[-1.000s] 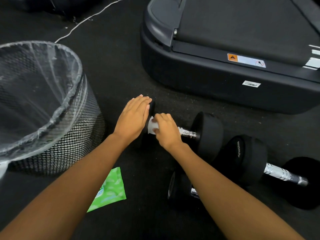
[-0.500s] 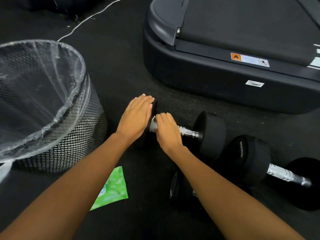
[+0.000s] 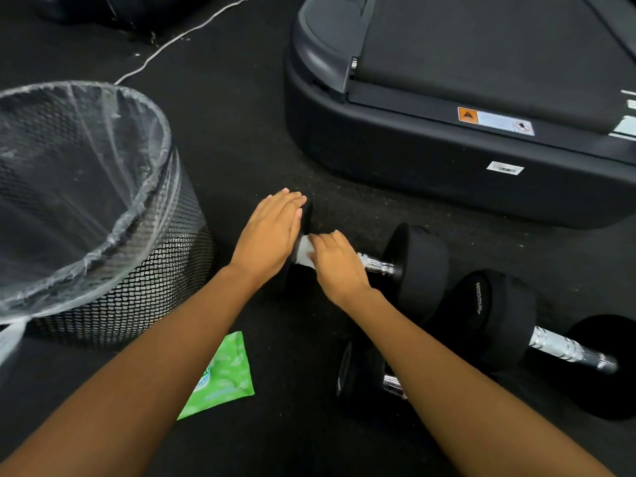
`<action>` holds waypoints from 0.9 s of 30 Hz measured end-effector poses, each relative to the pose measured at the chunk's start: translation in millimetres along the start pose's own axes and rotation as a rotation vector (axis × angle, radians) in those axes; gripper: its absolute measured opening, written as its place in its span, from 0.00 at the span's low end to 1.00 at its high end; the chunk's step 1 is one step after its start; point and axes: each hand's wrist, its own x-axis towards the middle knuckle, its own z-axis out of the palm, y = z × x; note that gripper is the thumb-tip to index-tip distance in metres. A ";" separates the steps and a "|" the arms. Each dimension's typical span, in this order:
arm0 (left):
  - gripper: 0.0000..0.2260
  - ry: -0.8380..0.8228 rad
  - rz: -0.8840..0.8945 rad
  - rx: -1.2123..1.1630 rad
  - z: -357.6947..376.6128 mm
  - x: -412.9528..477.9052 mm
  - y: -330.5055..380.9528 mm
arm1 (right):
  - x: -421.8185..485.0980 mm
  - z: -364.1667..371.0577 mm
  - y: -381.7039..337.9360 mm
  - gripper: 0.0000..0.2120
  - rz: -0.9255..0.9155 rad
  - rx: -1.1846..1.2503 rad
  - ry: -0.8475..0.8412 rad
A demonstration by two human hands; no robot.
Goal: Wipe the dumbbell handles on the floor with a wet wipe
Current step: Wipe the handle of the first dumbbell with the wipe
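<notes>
Little has moved in the last half second: our right hand [image 3: 339,266] sits at the same end of the handle [image 3: 377,265], and slightly more of the white wet wipe [image 3: 304,251] shows beside its fingers. We look down at 2 bare forearms reaching over a dark floor [image 3: 241,149]. Our right hand is curled over the wet wipe, pressing it around the chrome handle just beside the left weight head. Our left hand [image 3: 268,241] lies flat, fingers straight and together, resting on top of that left head and holding nothing. This dumbbell [image 3: 418,266] lies on its side on the floor, its right head in plain sight. To the right lies a 2nd dumbbell [image 3: 495,315] with a bare chrome bar. Part of a 3rd dumbbell [image 3: 358,370] shows under our right forearm. A green wipe packet [image 3: 225,376] lies flat on the floor under our left forearm. A wire-mesh bin [image 3: 137,294] with a clear liner stands at left. A black treadmill [image 3: 413,166] fills the upper right.
</notes>
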 end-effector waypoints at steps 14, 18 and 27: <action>0.15 0.011 -0.003 -0.044 1.1 -1.2 -2.8 | -12.8 -11.1 17.9 0.20 0.119 0.238 -0.037; 0.16 0.011 0.002 -0.048 0.7 -1.1 -2.0 | -10.5 -10.0 17.3 0.19 0.174 0.227 -0.011; 0.15 0.017 0.001 -0.027 2.6 1.5 -2.4 | -0.3 -3.3 0.5 0.19 0.082 0.139 0.007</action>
